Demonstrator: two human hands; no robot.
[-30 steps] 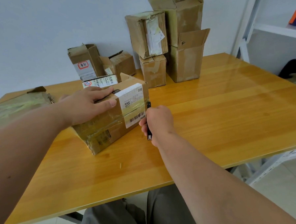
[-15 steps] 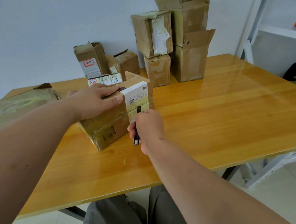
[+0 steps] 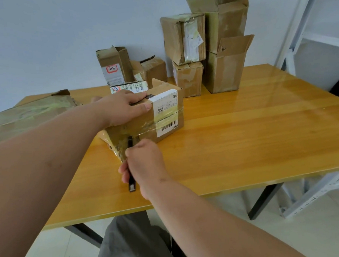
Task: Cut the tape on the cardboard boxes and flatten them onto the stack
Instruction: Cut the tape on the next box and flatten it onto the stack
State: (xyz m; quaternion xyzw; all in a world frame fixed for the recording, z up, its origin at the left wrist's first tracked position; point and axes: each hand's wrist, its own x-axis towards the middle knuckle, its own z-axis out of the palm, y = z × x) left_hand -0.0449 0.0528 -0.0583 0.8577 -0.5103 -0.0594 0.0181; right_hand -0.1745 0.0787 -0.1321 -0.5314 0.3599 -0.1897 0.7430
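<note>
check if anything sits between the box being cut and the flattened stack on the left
Nothing visible on the table lies between the box and the flattened stack. Only the left hand and its forearm cross that gap from above.

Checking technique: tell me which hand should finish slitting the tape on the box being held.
Right. The right hand already grips the black cutter, its tip at the taped box's near face. The left hand lies on top, steadying the box.
</note>
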